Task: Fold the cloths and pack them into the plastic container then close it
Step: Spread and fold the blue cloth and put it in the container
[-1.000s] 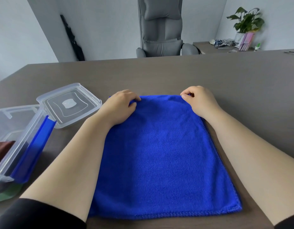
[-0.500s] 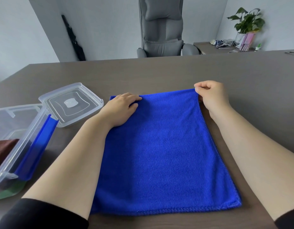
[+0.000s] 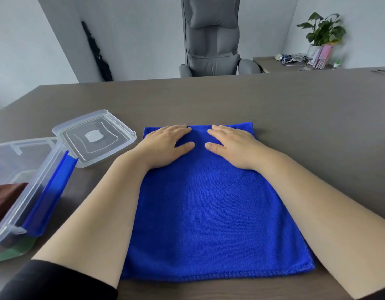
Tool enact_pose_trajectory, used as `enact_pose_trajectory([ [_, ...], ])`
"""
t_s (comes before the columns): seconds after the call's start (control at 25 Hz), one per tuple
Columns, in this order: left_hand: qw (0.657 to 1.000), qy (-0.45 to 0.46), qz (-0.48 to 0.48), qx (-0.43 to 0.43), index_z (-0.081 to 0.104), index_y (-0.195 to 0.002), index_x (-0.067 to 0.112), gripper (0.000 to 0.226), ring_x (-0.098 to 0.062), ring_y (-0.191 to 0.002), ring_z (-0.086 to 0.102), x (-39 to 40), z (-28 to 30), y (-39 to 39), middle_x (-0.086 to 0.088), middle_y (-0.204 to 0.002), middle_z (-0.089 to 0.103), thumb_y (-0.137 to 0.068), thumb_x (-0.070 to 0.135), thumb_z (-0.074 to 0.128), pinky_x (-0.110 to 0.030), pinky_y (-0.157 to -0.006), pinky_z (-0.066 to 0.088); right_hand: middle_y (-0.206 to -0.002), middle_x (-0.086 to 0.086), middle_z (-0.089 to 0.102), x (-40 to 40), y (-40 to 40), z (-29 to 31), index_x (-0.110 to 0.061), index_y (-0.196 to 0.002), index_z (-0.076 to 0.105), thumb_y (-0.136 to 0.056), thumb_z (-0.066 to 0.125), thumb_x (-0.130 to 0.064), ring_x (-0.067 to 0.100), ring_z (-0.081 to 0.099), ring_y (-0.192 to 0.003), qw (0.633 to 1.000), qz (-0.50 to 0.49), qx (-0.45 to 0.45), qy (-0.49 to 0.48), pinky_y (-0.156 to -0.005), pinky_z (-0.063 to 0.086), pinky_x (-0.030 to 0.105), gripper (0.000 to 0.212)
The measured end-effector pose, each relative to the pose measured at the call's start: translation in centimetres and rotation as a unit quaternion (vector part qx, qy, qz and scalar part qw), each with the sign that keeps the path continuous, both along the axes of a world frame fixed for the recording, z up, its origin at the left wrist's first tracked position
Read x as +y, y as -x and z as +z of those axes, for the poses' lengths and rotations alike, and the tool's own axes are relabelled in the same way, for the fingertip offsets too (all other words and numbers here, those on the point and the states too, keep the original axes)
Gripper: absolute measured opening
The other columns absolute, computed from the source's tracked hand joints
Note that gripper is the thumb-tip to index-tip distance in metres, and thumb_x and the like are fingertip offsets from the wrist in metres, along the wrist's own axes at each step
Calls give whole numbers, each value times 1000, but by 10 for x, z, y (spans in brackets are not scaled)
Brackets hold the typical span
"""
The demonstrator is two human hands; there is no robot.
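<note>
A single head-worn camera looks forward and down from close above the brown table [image 3: 295, 109] (wide-angle, edges bowed), toward the grey office chair [image 3: 211, 35] opposite.

Cloth [image 3: 211, 208] lies flat at centre of tabletop [image 3: 295, 118]. Left hand [image 3: 165, 146] and right hand [image 3: 232, 146] rest side by side on its far end. Lid [image 3: 94, 137] lies left of the cloth; container [image 3: 25, 182] sits nearer, at the left edge. Chair [image 3: 211, 40] stands behind the tabletop.

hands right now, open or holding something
left hand: open, flat on the blue cloth
right hand: open, flat on the same cloth
</note>
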State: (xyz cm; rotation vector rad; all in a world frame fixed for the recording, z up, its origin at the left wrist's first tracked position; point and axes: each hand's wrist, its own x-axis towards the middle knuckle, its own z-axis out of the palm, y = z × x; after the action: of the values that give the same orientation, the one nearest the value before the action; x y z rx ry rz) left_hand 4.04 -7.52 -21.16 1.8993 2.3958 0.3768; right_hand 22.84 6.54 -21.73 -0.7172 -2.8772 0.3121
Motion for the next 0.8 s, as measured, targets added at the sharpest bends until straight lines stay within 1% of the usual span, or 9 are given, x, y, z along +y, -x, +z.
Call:
enact_pose_trajectory([
  [0.08,998,55,9,27,23,-151,39,70,-6,-147,12,-1,-3,3,18,-160,16,-89,72,25,-36,-120,10,-162,-7,8,13,-7,-1,-27,-154,16,-91,18,-70,8,5,-148,996,-50,-69,5,-120,8,40,77],
  [0.16,996,77,24,38,15,-152,42,74,-4,-148,2,-1,-4,8,18,-161,7,-87,77,16,-38,-120,4,-162,-9,-1,28,-16,-1,-28,-154,7,-85,11,-77,6,-2,-148,990,-103,-99,19,-119,2,40,84],
  [0.24,994,86,47,39,10,-153,42,79,-3,-148,-3,1,-6,12,18,-162,3,-83,80,10,-37,-119,-1,-162,-11,-6,38,-21,-2,-30,-154,2,-81,7,-81,5,-7,-147,983,-139,-114,40,-118,-1,41,90],
  [0.36,993,86,63,40,8,-153,42,82,-4,-148,-3,2,-9,11,17,-162,2,-81,81,6,-34,-116,-2,-162,-11,-7,40,-22,-5,-30,-154,1,-78,5,-84,5,-8,-147,980,-151,-116,50,-118,-2,43,93],
  [0.48,994,47,84,43,17,-153,36,73,-8,-149,6,-8,-5,3,12,-162,11,-90,73,17,-36,-118,4,-163,-7,-3,30,-26,-3,-26,-154,5,-81,5,-80,8,-5,-148,985,-156,-71,4,-119,0,46,91],
  [0.6,991,-47,92,81,34,-149,28,61,-17,-145,25,-28,17,-11,5,-157,32,-96,57,37,-40,-117,21,-163,-4,5,8,-36,6,-23,-154,11,-85,8,-75,10,1,-149,992,-109,-2,-56,-119,4,45,86],
  [0.64,989,-85,84,84,42,-144,26,55,-20,-140,33,-38,24,-19,4,-150,42,-96,52,43,-40,-113,28,-163,-5,7,-1,-40,8,-23,-153,14,-86,10,-74,10,3,-148,994,-89,15,-62,-119,5,45,85],
  [0.72,986,-151,60,45,57,-130,25,41,-22,-124,48,-66,36,-41,3,-130,59,-95,43,49,-37,-100,41,-162,-5,13,-24,-51,11,-24,-152,19,-89,17,-71,9,7,-148,997,-52,33,-53,-119,8,43,79],
  [0.8,984,-174,31,-2,66,-116,26,27,-13,-106,55,-103,37,-71,10,-113,65,-94,36,54,-30,-87,43,-159,-5,22,-50,-71,14,-24,-151,27,-93,30,-63,10,16,-147,998,-25,53,-35,-119,15,41,70],
])
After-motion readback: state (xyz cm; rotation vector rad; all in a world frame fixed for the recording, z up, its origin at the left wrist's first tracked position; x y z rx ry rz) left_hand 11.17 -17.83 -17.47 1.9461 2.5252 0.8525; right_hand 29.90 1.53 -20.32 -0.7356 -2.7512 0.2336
